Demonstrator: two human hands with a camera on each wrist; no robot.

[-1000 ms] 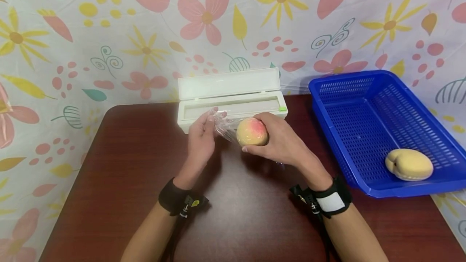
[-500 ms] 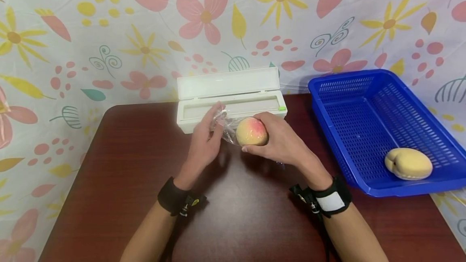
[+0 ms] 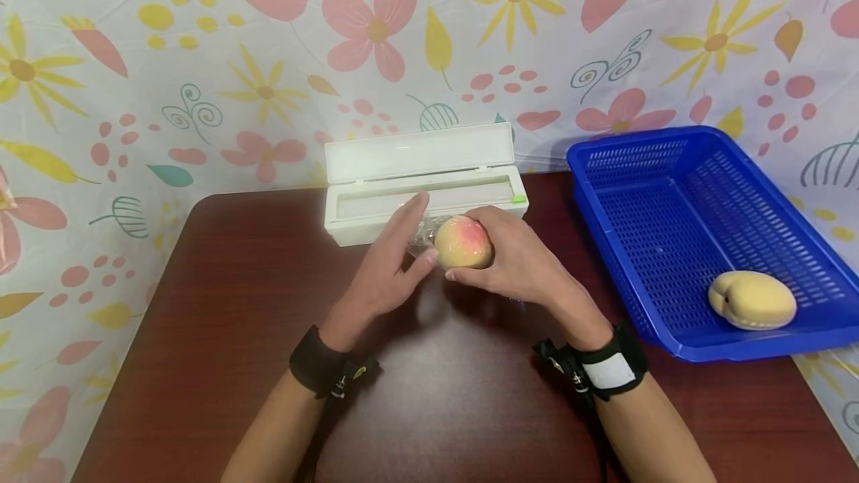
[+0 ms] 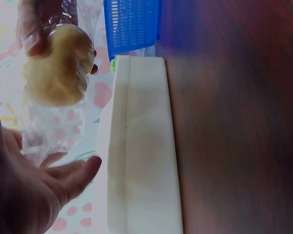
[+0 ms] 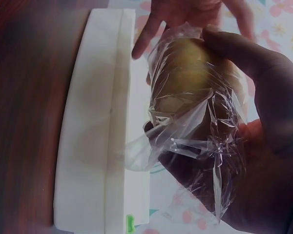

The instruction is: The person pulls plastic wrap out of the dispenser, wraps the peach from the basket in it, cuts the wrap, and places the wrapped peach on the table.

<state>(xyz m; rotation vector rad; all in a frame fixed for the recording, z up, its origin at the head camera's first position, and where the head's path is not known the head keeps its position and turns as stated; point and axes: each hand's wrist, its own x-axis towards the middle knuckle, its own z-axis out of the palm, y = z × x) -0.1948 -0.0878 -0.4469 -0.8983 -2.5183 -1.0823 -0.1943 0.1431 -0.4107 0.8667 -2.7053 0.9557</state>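
A yellow peach with a pink blush (image 3: 463,242), wrapped in clear cling film (image 5: 185,105), is held up above the table. My right hand (image 3: 520,252) grips it from the right, thumb at the near side and fingers round the far side. Loose film juts out at the peach's left, and crumpled film also hangs by the right palm in the right wrist view. My left hand (image 3: 385,267), fingers extended and spread from the thumb, is against the loose film on the left. Behind both hands stands a white cling film dispenser box (image 3: 356,233), its lid raised.
To the right is a blue plastic basket (image 3: 620,270) with a yellow fruit (image 3: 758,300) in it. A dark wooden table (image 3: 221,334) bears everything. A flower-patterned cloth (image 3: 268,21) hangs behind and at the sides.
My left hand has moved right toward the peach, and its fingers have straightened from gathering the loose film. The right hand and peach have stayed nearly still.
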